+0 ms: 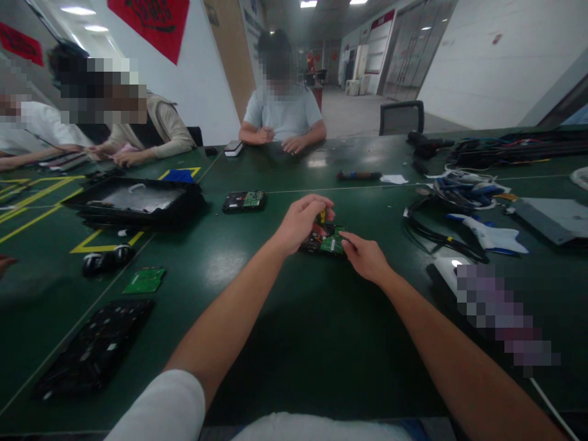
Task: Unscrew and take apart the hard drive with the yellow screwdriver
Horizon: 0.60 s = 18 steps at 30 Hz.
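Observation:
A hard drive [331,242] with a green circuit board facing up lies on the green table in front of me. My right hand [365,256] grips its right edge between thumb and fingers. Above the drive's left part, my left hand [305,220] is closed around a small screwdriver [322,215] with a yellow and black handle, pointing down. Its tip is hidden by my fingers. A second hard drive [244,201] rests farther back, left of my hands, touched by neither.
Left are black trays [138,199], a loose green circuit board [144,280] and a large black panel [94,349]. On the right lie black cables [441,236], a blue-white glove [489,234] and a metal box [551,217]. A person [285,116] sits opposite; others sit left.

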{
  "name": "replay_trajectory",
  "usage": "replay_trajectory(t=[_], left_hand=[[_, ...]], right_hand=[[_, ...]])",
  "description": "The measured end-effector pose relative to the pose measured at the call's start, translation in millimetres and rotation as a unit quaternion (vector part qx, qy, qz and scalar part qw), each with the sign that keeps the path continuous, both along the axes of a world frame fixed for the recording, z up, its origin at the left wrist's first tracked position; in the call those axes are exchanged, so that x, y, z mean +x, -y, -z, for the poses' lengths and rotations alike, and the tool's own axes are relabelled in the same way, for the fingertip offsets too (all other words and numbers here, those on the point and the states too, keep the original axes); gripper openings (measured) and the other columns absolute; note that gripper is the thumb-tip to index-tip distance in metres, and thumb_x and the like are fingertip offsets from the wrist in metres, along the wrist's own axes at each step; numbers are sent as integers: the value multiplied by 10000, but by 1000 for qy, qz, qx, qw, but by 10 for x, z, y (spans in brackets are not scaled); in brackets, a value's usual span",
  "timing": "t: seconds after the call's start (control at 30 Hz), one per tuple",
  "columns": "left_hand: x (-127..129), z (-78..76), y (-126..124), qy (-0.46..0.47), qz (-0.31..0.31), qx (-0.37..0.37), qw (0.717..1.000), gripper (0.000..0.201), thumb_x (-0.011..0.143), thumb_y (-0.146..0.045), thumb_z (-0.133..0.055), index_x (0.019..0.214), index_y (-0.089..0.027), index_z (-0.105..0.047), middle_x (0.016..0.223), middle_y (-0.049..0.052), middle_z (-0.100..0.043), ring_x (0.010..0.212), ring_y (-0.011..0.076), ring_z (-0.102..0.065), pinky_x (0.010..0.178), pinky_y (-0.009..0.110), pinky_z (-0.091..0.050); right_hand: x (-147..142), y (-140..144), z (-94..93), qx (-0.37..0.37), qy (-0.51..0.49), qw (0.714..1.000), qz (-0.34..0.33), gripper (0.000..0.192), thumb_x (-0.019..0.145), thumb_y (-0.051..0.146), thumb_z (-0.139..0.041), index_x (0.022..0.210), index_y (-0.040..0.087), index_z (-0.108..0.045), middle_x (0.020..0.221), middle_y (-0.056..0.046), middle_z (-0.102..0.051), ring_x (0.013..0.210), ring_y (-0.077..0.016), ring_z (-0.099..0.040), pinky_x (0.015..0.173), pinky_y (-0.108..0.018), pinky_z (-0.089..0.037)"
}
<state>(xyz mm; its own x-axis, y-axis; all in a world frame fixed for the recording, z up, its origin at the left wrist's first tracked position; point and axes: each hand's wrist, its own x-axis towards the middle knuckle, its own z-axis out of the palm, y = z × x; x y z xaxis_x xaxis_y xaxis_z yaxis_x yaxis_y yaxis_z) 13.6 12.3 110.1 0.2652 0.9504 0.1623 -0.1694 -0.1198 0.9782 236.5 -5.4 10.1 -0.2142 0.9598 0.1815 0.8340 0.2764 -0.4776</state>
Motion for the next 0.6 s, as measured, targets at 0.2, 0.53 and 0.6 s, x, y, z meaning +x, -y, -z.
replay_trajectory(t=[0.2,0.53,0.6], left_hand=[[8,11,14,94,54,-70,992,158,896,-304,-688,984,-186,-631,969,87,-773,984,229,-751,746,335,-649],[-81,-37,-13,-1,20,-3,1000,229,914,-327,-636,922,-164,-796,985,88,-706,919,184,-654,588,209,-544],[-79,-60,0,8,33,-22,999,195,912,-308,-639,959,-175,-774,945,79,-715,898,186,-683,619,233,-575]], right_hand=[[-4,12,10,4,-16,1000,-1,489,1109,386,-453,1516,237,-677,1094,-84,-840,873,-258,-771,781,-373,-573],[4,20,-29,-9,1,1000,0,500,1124,396,-429,1537,227,-654,1092,-86,-831,828,-247,-752,745,-372,-560],[3,23,-26,-7,3,1000,2,493,1122,396,-437,1539,246,-655,1139,-85,-830,854,-249,-762,764,-374,-571]])
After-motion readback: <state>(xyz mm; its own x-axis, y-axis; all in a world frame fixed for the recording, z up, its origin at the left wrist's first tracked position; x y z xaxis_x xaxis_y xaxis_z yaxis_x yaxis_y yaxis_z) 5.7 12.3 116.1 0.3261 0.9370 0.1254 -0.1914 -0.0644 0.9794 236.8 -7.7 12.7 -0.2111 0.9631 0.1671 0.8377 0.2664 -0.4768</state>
